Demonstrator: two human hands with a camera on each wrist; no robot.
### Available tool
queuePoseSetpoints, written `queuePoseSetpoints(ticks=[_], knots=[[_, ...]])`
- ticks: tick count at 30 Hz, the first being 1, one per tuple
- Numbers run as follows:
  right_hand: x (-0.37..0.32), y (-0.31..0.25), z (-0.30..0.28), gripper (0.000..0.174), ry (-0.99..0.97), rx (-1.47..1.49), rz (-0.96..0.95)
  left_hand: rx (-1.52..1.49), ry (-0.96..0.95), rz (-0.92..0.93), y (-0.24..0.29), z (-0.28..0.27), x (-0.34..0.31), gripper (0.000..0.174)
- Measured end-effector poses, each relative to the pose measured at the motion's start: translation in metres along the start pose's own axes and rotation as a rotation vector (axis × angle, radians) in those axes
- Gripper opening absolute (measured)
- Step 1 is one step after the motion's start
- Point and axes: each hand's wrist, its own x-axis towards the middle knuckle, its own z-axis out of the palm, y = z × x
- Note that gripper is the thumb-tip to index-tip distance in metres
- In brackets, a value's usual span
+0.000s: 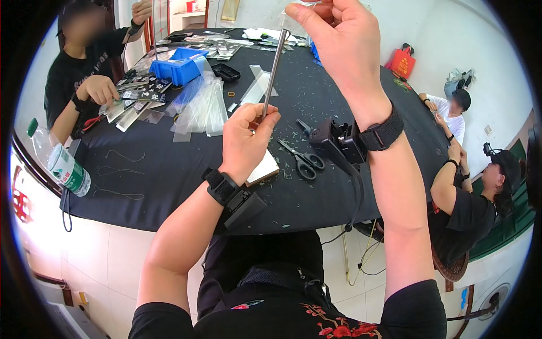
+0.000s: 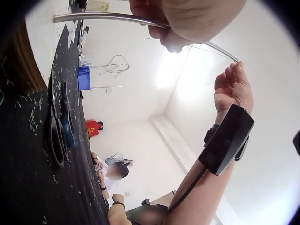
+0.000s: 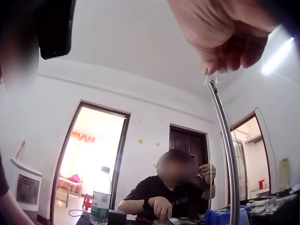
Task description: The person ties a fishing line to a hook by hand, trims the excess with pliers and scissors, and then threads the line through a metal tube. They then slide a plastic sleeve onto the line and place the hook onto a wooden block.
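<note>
My left hand [image 1: 245, 141] grips a slim, shiny metal rod [image 1: 275, 73] that stands tilted over the table. In the left wrist view the rod's lower end [image 2: 63, 18] comes close to a white-topped block [image 1: 264, 168]. Raised high at the rod's upper end, my right hand [image 1: 353, 51] pinches a small clear, film-like piece [image 3: 212, 78] between thumb and fingers. A small dark loop shows at the rod's tip, and a fine strand [image 2: 211, 50] runs beside the rod. Black-handled scissors [image 1: 308, 164] lie right of the block.
A second cutting tool [image 1: 304, 125] lies behind the scissors. Clear plastic strips [image 1: 206, 107], a blue bin [image 1: 179, 65] and a water bottle [image 1: 70, 169] are to the left. Thin cord loops [image 1: 121, 170] and small shavings lie on the black cloth. Other people sit around the table.
</note>
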Motion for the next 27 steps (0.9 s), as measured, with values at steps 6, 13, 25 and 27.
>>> queuePoseSetpoints(ticks=[6,13,25,27], knots=[[-0.002,-0.007,-0.001,0.015,-0.044,-0.050,0.047,0.023,0.003,0.009,0.001,-0.001,0.000,0.010],[-0.014,-0.008,-0.003,0.014,-0.057,-0.081,-0.013,-0.004,0.000,-0.014,0.001,0.000,0.000,0.011],[-0.019,0.007,0.001,0.011,0.015,0.069,-0.047,0.020,-0.002,-0.006,0.002,-0.001,0.000,0.011],[-0.019,0.008,-0.001,0.011,0.011,0.063,-0.049,0.011,-0.001,-0.015,0.001,0.000,-0.001,0.010]])
